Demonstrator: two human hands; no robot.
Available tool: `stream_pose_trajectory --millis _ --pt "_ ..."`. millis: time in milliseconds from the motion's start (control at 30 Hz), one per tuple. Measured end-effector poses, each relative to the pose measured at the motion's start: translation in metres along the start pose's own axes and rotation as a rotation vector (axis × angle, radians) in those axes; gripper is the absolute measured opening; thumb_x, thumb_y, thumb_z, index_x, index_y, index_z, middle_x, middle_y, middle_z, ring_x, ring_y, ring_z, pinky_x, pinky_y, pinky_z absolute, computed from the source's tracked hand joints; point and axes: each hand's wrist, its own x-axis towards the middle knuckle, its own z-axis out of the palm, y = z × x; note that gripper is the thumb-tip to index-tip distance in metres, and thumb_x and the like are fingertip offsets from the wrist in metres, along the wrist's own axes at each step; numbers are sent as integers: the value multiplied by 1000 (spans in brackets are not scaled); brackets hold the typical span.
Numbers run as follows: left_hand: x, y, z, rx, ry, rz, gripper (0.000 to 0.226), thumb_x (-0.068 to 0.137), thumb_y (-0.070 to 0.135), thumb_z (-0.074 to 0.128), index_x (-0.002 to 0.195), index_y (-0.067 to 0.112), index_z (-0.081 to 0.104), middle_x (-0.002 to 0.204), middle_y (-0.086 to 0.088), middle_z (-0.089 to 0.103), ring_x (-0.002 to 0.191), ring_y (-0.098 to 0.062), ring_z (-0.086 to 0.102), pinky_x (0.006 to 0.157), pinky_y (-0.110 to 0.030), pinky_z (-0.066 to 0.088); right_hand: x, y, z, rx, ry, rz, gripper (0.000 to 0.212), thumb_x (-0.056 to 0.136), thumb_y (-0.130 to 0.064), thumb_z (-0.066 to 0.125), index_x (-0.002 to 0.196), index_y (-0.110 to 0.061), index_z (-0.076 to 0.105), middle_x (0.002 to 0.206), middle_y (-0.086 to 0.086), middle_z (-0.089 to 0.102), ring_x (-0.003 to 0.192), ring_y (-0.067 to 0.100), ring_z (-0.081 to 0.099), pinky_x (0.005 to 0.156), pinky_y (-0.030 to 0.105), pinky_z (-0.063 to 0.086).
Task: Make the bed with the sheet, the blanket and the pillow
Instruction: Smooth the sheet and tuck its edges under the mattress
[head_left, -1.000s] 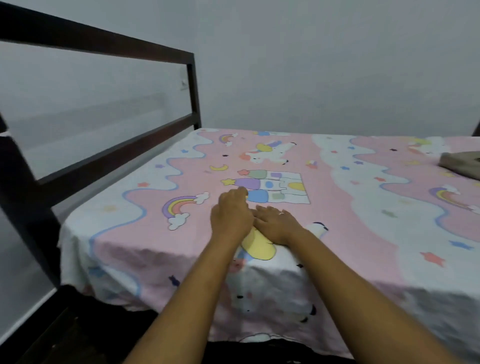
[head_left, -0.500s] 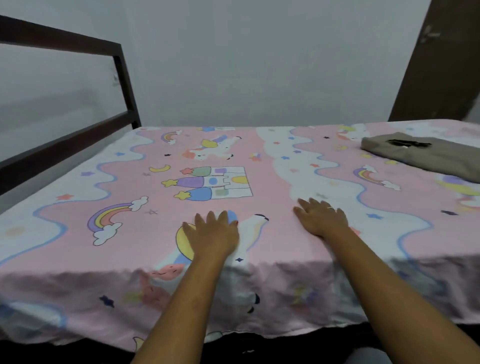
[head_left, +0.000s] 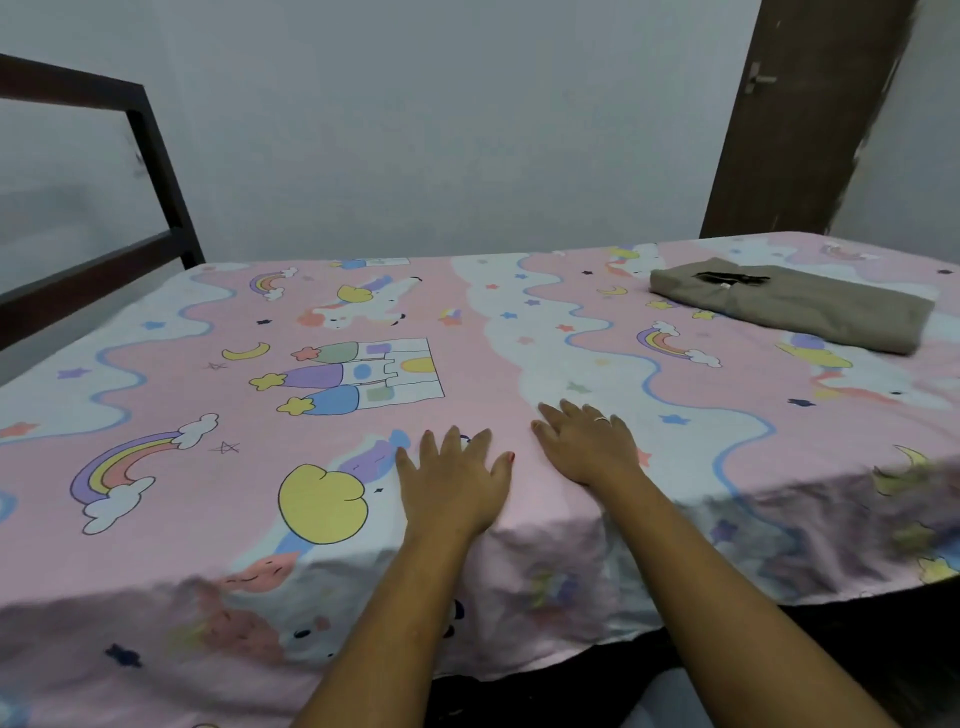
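Coverage by the sheet (head_left: 467, 322) looked complete as far as we could see: it lay spread over the bed (head_left: 156, 332), its near edge hanging down the side. We pressed our left hand (head_left: 452, 483) and right hand (head_left: 587, 447) flat on it just inside that edge, side by side, each grip apart, fingers straight, clamped on nothing. We judged smoothing to be the step in hand. A folded olive cloth (head_left: 789, 306), probably the blanket, lay at far right, not yet spread. No pillow was in view. The bed's right end ran out of frame, and the hanging edge was blurred.
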Motion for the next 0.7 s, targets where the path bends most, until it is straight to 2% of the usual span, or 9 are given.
stream_pose_trajectory --millis 233,400,500,567,700 --pt "9 24 -5 28 -159 -128 55 96 35 18 150 36 9 161 -2 1 146 -33 -6 109 -64 -7 -2 -2 1 1 25 3 53 100 -50 15 151 -34 19 160 -5 14 146 22 15 118 47 9" --pt "13 40 3 5 -65 -12 56 96 23 22 150 33 15 159 2 11 146 -29 4 114 -57 2 -1 0 2 0 24 -9 53 100 -50 15 150 -35 20 160 -6 14 147 21 14 118 46 8" --pt "11 34 7 -25 22 31 49 99 31 22 148 34 23 157 4 20 145 -26 11 114 -54 7 -1 9 0 30 5 -28 53 100 -51 17 150 -37 20 160 -8 15 147 19 13 118 44 8" --pt "8 34 9 -39 58 53 49 99 44 21 146 34 27 156 4 25 145 -26 14 114 -54 8 -2 20 -3 25 3 -23 52 100 -51 17 150 -38 20 159 -10 16 147 18 14 118 43 8" --pt "8 34 13 -28 67 73 63 92 66 19 145 34 29 154 4 28 145 -26 15 114 -55 8 -9 59 -13 -17 24 31 51 100 -50 18 149 -37 25 158 -10 22 145 18 20 117 42 13"
